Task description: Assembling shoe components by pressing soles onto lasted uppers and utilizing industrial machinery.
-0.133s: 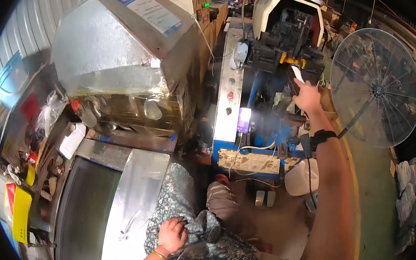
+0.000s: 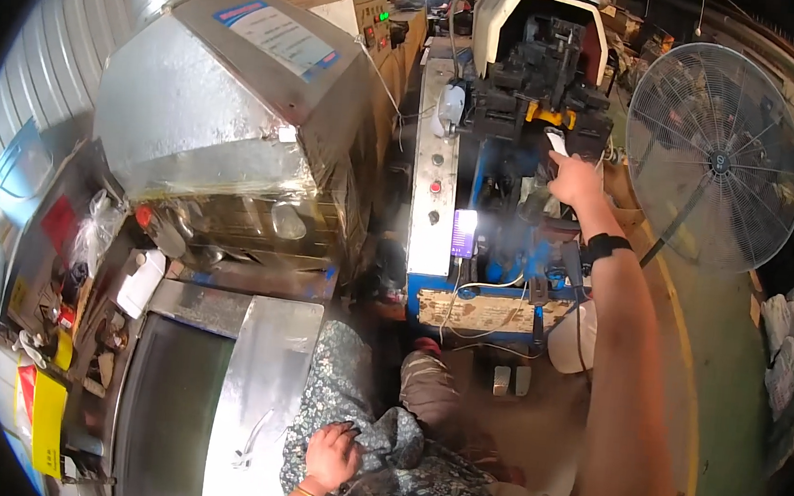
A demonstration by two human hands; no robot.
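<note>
My right hand (image 2: 578,181), with a black band at its wrist, reaches far forward to a machine with black clamp parts (image 2: 503,116). Its fingers are closed on a narrow white piece (image 2: 556,143), whose far end lies just below the machine's yellow part (image 2: 552,116). What the piece belongs to cannot be made out. On my lap, over the flowered cloth (image 2: 329,374), lies my left hand (image 2: 332,456). The left fingers are curled, and whatever they may hold is hidden.
A large round fan (image 2: 718,163) stands right of the machine. On the left are a metal hood (image 2: 212,100) and a dark belt (image 2: 174,399). A control panel (image 2: 430,241) with buttons and a lit phone (image 2: 463,233) sit nearer. Two pedals (image 2: 511,381) are on the floor.
The view has shifted slightly. My right hand, with the white piece, shows a little further left and lower. My left hand still rests on my lap.
</note>
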